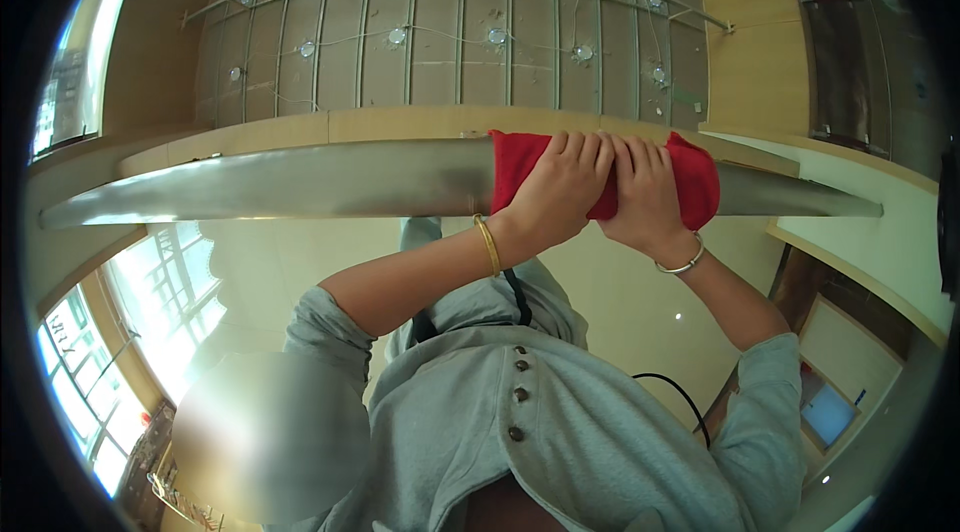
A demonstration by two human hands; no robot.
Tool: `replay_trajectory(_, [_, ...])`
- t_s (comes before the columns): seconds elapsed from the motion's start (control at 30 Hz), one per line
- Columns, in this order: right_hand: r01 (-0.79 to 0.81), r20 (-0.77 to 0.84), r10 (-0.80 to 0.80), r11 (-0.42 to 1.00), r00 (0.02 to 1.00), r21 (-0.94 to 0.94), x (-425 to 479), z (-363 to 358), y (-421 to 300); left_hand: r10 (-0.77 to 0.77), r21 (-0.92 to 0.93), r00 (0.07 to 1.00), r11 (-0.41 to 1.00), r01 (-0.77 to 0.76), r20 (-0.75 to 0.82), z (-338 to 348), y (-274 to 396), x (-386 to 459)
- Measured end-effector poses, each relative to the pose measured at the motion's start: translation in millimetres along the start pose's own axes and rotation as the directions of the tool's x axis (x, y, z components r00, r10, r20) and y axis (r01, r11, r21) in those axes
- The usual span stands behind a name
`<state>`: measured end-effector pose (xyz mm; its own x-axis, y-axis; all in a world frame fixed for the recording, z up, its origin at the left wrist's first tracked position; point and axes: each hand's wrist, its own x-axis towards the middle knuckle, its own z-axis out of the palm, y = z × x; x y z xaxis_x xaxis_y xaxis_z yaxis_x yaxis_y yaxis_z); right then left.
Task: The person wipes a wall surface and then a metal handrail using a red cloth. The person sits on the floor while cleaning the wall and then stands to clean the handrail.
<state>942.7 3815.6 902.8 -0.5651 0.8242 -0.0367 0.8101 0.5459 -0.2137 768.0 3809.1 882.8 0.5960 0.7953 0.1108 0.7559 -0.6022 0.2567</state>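
Note:
A broad stainless-steel rail [330,179] runs straight across in front of me. Draped over it, right of the middle, lies a red cloth [696,187]. My left hand [559,190], with a gold-coloured bangle at the wrist, presses on the cloth with its fingers curled over the far side. Right beside it, my right hand [645,194] grips the same cloth; a silver-coloured bangle [682,258] circles that wrist. The two hands touch at the fingers. Beneath them, the cloth hides the rail's surface.
Beyond the rail, a tan ledge [390,117] borders a grid of thin metal strips [457,66] with round lamps [496,36] and loose wires. Pale glossy floor [675,284] lies on my side. Windows [82,382] stand at left. A blurred patch hides the lower left.

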Motion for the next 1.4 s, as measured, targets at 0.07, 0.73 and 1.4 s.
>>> replay_trajectory(0.07, [0.025, -0.019, -0.025, 1.000, 1.000, 0.014, 6.0, 0.8, -6.0, -0.017, -0.008, 1.000, 1.000, 0.017, 0.011, -3.9, -5.6, -3.7])
replay_trajectory(0.73, [0.078, -0.043, -0.077, 0.996, 0.996, 0.034, 71.8, 30.7, -110.3, -0.074, -0.103, 0.997, 0.992, 0.070, -0.033, -40.4, -96.8, -90.8])
replay_trajectory(1.4, [0.140, -0.048, -0.143, 0.989, 0.989, -0.051, 149.2, 62.1, -238.1, -0.150, -0.163, 0.989, 0.975, 0.151, 0.017, -88.2, -200.4, -191.6])
